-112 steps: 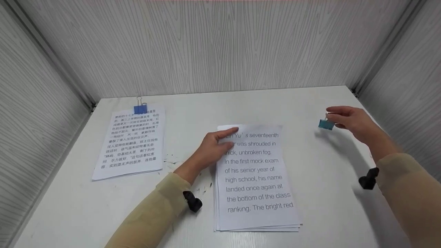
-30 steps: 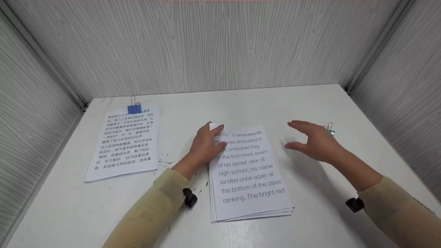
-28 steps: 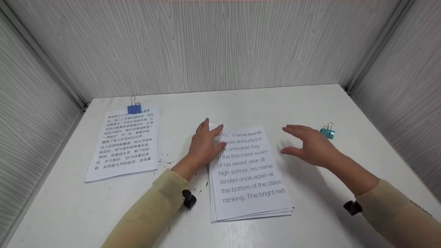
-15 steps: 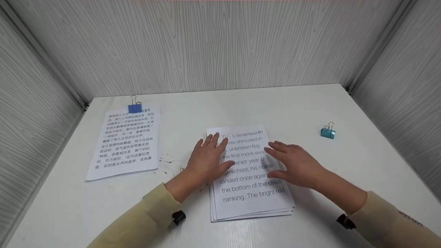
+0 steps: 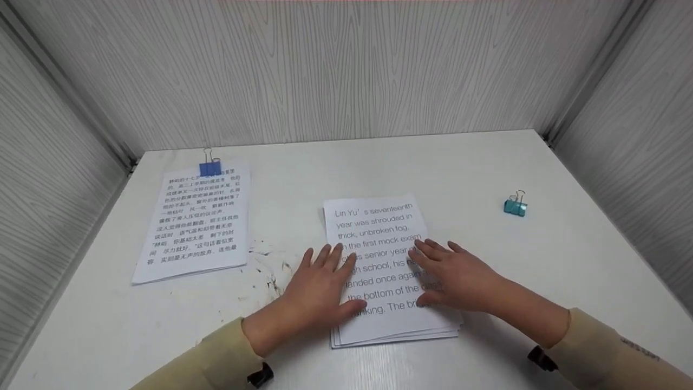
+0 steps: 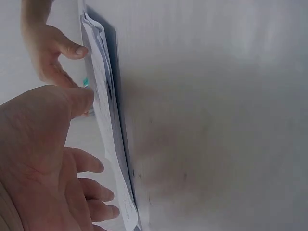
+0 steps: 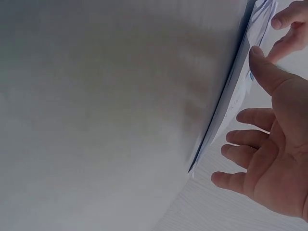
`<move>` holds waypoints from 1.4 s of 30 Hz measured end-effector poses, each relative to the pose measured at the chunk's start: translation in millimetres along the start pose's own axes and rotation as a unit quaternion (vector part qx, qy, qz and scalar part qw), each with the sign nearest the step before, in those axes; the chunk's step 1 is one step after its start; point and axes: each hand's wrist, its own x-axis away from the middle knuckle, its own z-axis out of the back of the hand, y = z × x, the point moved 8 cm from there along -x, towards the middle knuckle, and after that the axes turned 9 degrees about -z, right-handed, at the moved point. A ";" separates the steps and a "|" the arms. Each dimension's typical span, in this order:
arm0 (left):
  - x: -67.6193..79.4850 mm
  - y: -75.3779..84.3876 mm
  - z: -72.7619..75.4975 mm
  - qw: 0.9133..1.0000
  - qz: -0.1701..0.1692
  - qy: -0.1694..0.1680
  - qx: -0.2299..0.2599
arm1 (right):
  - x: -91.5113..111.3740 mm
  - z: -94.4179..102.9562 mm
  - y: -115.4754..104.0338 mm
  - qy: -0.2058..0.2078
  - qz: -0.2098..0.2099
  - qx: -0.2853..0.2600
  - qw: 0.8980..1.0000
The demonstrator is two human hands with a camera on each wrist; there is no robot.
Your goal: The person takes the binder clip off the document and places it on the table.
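Observation:
A stack of printed paper (image 5: 373, 216) with English text lies mid-table, its lower sheets slightly out of line at the near edge. Over its left side is my left hand (image 5: 319, 290), fingers spread and fairly straight. My right hand (image 5: 460, 273) is at the right side, its fingertips over the page's edge. In both wrist views the palms face the stack with the fingers loosely extended and nothing gripped; whether they touch the paper is hard to tell. A teal binder clip (image 5: 515, 206) rests on the table beyond my right hand.
Another stack of paper (image 5: 197, 222), printed in Chinese, lies at the left under a blue binder clip (image 5: 210, 168). Dark smudges (image 5: 273, 281) mark the white table (image 5: 411, 168) between the stacks. Grey wood-grain panels (image 5: 346, 70) stand at the back and sides.
The teal clip, earlier pinched in my right hand, now lies on the table. That hand has come left to the stack. My left hand has slid nearer from the stack's top left corner.

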 end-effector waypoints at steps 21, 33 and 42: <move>-24.9 9.9 -9.8 0.998 -0.024 -0.047 0.036 | -3.7 -8.1 27.2 -0.071 -0.033 -0.056 0.995; -78.4 27.4 -9.1 0.997 -0.027 -0.071 0.026 | 3.6 -7.0 77.2 -0.073 -0.070 -0.094 0.990; -111.6 43.0 -5.3 0.997 -0.032 -0.076 0.008 | 8.1 -6.4 111.6 -0.082 -0.090 -0.106 0.987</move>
